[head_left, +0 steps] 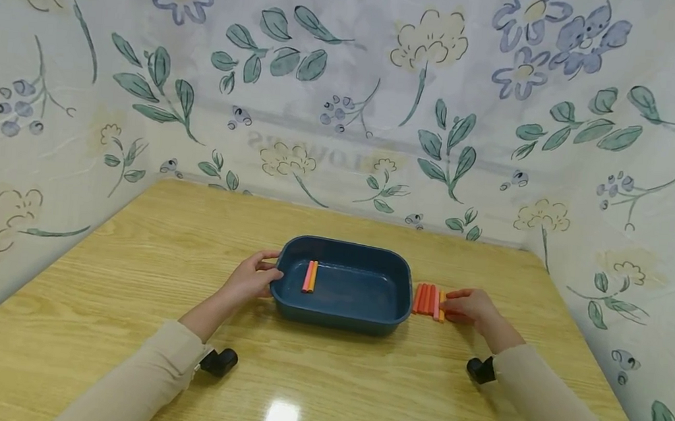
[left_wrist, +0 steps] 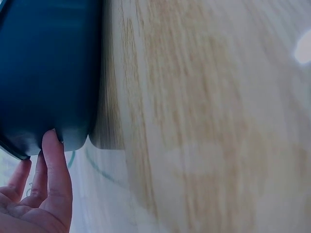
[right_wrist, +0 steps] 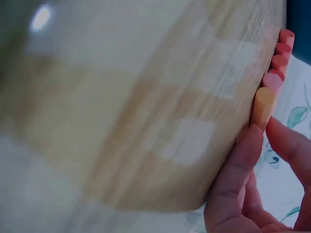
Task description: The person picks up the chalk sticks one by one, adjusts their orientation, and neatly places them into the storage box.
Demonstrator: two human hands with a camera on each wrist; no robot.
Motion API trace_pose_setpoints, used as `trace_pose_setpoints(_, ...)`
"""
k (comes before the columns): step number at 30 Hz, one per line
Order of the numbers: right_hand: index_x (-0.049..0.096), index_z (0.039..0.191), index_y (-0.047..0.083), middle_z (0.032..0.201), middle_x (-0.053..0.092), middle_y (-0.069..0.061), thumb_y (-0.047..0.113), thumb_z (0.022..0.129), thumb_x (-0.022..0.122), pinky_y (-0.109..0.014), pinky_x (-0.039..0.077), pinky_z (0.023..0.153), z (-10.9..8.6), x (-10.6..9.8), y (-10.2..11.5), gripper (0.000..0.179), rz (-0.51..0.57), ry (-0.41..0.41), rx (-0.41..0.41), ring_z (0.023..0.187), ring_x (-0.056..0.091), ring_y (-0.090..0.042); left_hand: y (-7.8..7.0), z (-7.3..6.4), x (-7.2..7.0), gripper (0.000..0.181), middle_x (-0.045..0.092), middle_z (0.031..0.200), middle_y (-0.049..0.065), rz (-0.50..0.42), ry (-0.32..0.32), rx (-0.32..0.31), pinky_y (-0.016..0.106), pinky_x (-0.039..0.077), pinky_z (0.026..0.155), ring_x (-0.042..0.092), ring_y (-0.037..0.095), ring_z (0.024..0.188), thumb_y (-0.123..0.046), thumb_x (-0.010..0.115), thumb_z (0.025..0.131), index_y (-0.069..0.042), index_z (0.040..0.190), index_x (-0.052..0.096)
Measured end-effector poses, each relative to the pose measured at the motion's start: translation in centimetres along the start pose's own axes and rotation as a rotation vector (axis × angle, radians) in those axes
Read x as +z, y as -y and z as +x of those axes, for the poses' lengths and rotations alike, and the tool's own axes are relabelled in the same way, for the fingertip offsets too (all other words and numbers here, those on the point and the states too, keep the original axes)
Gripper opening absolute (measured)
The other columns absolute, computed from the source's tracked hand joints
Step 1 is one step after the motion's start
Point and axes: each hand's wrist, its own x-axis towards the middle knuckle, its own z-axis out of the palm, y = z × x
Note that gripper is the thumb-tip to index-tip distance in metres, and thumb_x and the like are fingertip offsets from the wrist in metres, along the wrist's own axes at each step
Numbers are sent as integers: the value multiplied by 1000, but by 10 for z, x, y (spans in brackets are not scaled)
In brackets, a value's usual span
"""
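Observation:
A dark blue rectangular tub (head_left: 337, 323) stands on the table. My left hand (head_left: 253, 276) holds its left end by the wall; in the left wrist view the fingers (left_wrist: 56, 162) touch the outside. A pink stick (head_left: 307, 277) and an orange one lie side by side inside the tub, near its left end. Right of the tub, three red chalk-like sticks (head_left: 424, 299) and a pink one (head_left: 436, 304) lie in a row. My right hand (head_left: 472, 308) pinches the orange chalk-like stick (right_wrist: 264, 102) at the row's right end, between thumb and finger.
The wood-grain table (head_left: 324, 381) reaches to a floral-patterned curtain (head_left: 348, 72) behind and at both sides. A black device (head_left: 220, 362) sits by the left cuff and another black device (head_left: 481, 370) by the right cuff. The row lies close to the tub's right wall.

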Motion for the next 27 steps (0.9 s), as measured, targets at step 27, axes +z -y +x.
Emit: trace_pose_setpoints(27,43,127,-12,90,57,-11,3,84,61,-30,55,65,7,5,7,48,-115,6,34,70,58,-16,2,2,0,51,43,129,27,-18,18,26,37,54,75,58,34,102,-11,51,93,-3,141,34)
